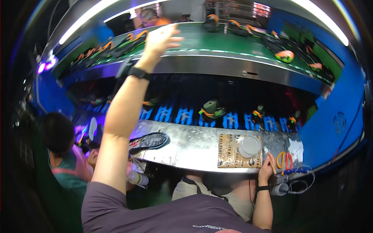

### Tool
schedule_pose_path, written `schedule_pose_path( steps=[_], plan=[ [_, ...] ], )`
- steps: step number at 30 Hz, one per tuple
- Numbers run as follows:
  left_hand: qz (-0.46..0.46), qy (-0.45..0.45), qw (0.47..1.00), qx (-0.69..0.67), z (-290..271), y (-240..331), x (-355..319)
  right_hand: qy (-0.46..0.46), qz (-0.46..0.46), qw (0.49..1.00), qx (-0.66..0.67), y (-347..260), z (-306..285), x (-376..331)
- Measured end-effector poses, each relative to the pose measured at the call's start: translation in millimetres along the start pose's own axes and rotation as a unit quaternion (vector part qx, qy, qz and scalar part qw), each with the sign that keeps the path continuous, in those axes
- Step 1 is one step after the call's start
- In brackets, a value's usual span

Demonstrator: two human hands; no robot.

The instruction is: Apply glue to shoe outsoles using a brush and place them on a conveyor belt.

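Black rubber-soled shoes (128, 40) just beyond the raised, open left hand (161, 37) look light and flexible, best gripped mid-body; the right hand (267, 167) rests loosely curled on the bench edge (194, 165).

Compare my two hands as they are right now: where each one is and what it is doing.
The left hand is raised with the arm stretched out toward the upper green conveyor belt, fingers spread and holding nothing; the right hand stays low at the near edge of the metal worktable. The left is open in the air; the right is curled around a thin stick-like tool, its tip unclear. Both wrists wear a dark band.
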State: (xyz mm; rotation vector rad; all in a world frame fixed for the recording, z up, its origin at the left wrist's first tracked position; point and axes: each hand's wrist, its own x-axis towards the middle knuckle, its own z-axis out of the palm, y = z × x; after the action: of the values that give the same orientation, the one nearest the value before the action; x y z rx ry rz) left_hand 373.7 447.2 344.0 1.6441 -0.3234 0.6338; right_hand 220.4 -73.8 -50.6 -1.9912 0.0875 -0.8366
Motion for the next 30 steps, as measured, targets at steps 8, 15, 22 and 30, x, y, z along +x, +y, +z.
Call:
schedule_pose_path(
  steps=[8, 15, 22, 30],
  plan=[
    [-0.252, 0.228, 0.621, 0.706, -174.9, -55.4, 13.5, 0.006, 0.011, 0.999, 0.03, -17.9, -5.2, -0.8],
    [-0.029, 0.199, 0.739, 0.643, -226.8, -53.0, -31.1, 0.019, -0.034, 0.999, 0.02, -21.8, -0.5, 2.1],
    [0.02, 0.368, 0.916, 0.156, -158.4, -38.9, -132.3, -0.015, 0.131, 0.985, 0.112, -6.3, -3.7, 5.8],
    [-0.12, 0.09, 0.985, -0.084, -17.0, -42.9, -261.5, -0.081, 0.062, 0.979, 0.174, -90.6, -10.7, 48.9]
  ],
)
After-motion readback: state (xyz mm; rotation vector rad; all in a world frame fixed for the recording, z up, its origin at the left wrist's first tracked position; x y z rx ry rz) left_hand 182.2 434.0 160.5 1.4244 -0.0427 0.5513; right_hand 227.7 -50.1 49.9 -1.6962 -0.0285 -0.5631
